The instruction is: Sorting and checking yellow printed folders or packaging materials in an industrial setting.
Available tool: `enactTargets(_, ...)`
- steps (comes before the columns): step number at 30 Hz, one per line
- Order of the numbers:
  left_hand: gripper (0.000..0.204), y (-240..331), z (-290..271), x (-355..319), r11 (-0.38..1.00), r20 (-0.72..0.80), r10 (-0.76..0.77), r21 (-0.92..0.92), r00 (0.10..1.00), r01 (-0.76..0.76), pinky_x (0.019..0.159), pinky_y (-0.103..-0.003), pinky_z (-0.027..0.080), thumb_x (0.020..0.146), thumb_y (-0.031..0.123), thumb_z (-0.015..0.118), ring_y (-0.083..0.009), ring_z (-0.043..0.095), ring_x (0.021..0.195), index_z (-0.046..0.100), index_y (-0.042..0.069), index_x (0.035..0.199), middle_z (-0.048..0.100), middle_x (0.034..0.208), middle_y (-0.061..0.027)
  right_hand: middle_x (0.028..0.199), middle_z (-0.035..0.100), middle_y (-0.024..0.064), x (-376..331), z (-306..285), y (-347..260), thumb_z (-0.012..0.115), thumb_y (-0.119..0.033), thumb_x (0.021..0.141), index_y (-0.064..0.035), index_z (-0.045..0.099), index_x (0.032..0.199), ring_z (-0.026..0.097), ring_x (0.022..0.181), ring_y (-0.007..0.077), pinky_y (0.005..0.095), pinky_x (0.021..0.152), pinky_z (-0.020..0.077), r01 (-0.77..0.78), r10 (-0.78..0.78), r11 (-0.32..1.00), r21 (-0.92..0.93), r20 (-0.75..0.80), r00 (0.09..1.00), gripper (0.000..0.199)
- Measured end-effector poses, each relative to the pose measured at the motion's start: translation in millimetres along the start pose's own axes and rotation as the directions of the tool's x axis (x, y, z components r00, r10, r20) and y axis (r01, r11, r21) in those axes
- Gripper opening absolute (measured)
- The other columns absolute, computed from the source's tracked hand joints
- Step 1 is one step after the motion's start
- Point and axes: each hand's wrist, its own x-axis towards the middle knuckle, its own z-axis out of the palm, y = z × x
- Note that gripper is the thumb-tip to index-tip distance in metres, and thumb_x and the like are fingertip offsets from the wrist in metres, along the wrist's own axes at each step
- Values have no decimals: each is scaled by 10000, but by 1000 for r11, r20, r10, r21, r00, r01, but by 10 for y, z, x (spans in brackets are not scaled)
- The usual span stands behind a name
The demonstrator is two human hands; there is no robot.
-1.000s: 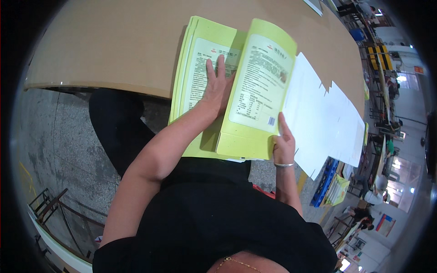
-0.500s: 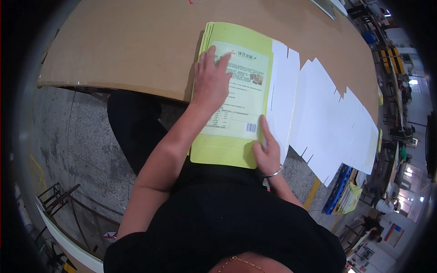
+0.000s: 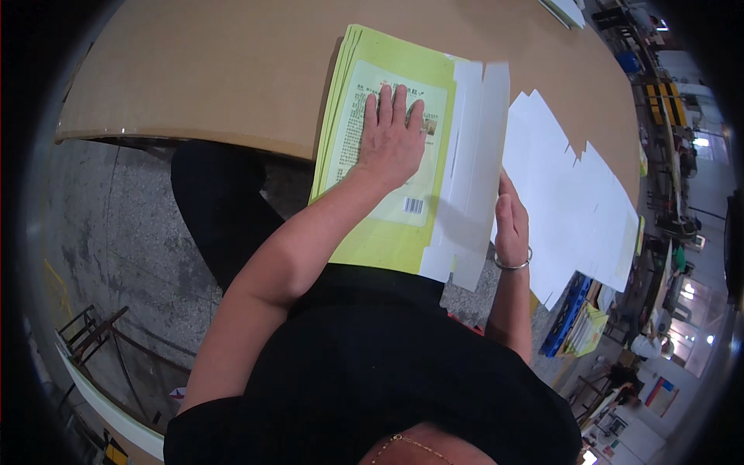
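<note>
A stack of flat cardboard blanks lies at the table's near edge, its top green printed panel (image 3: 380, 240) facing up with a pale label area and a barcode. My left hand (image 3: 394, 147) presses flat on this panel, fingers spread. Along the panel's right side a white flap (image 3: 474, 178) stands tilted up, with shorter white tabs at its ends. Against the outer edge of that flap is my right hand (image 3: 511, 225), thumb and fingers stretched out; some fingertips are hidden behind the board.
White unfolded blanks (image 3: 570, 194) with slits spread to the right, overhanging the table edge. The brown table (image 3: 209, 70) reaches away to the left and far side. A blue pallet (image 3: 566, 314) with green-edged pieces sits on the floor at right. A metal frame (image 3: 108, 333) stands lower left.
The white flap has swung up toward the left. My right hand has gone from the green panel's edge to the flap's outer side. My left hand has slid right and flattened.
</note>
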Motion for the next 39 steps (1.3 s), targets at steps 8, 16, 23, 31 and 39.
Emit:
enactTargets(8,569,16,-137,67,971,-167,217,-62,962,-230,1063,-752,34,945,500,464,-406,190,1426,375,305,1472,255,1575,84,1578,169,215,131,826,239,504,-450,911,73,246,1472,99,1483,328,487,1188,65,151,-193,563,-813,48,980,810)
enactTargets(16,706,35,-45,21,954,165,261,-194,951,-228,1027,-801,-71,865,658,460,-400,133,1459,435,244,1438,327,1544,51,646,646,71,-756,32,1022,498,-488,964,-68,663,740,589,544,174,323,557,480,-511,506,855,86,-354,787,504)
enactTargets(23,731,6,-93,-69,960,137,243,-177,960,-217,1019,-801,-80,877,677,427,-403,102,1461,402,239,1462,300,1554,41,631,621,96,-725,-299,1793,643,-377,926,-23,602,752,493,465,135,252,437,390,-260,711,650,714,-450,540,397)
enactTargets(31,728,-11,-158,-28,960,134,234,-189,963,-207,1045,-776,-83,872,663,448,-379,122,1463,411,228,1455,309,1547,33,613,600,69,-888,-1278,2037,718,-398,862,-49,604,796,490,440,127,233,395,355,-236,791,594,770,-504,346,373)
enactTargets(39,728,-18,-258,-72,967,140,219,-168,966,-194,1034,-782,-68,887,657,432,-381,149,1452,377,232,1474,311,1543,44,1532,287,232,-269,-488,737,829,-417,650,-114,196,1533,169,1449,411,512,1177,169,-47,23,655,-755,-43,999,1128)
